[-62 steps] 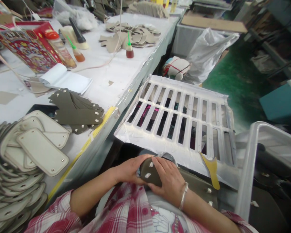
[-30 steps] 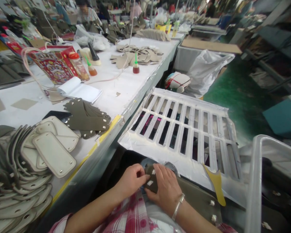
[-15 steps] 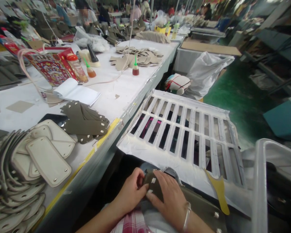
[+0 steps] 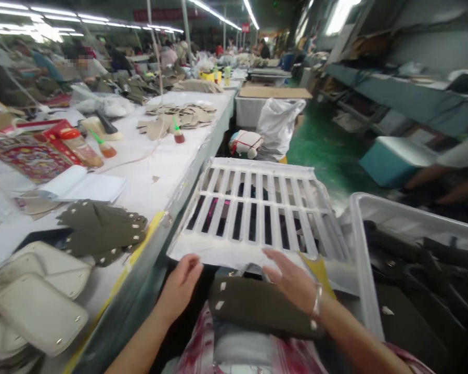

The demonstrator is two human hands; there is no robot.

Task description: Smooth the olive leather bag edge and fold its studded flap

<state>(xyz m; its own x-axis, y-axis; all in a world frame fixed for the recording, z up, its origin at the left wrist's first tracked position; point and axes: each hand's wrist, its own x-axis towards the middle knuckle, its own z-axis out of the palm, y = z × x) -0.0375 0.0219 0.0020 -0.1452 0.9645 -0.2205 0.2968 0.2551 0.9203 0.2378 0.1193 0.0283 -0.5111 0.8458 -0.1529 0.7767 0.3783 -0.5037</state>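
A dark olive strap-like piece [image 4: 257, 306] with white tabs at its ends lies across the lap, over a checked garment. My left hand [image 4: 181, 285] is raised to the left of this piece, apart from it, fingers loosely bent and nothing visible in them. Over the piece's upper right part, my right hand [image 4: 292, 280] is held with fingers stretched and apart, holding nothing. Beyond both hands is a white slatted crate panel [image 4: 234, 249]. A yellow flat piece [image 4: 320, 272] lies near its front right corner, partly behind my right hand.
On the white table [image 4: 171, 171] at left are dark olive pieces [image 4: 101, 231], pale riveted pieces [image 4: 41, 309], an open notebook [image 4: 89, 184] and a small red bottle [image 4: 178, 134]. A translucent bin [image 4: 364, 249] of dark pieces stands right. Another person's arms [image 4: 444, 176] reach in at right.
My hands have moved apart and let go of the dark olive piece, which now lies across the lap. The view has tilted up and turned right, bringing another person's arms into sight.
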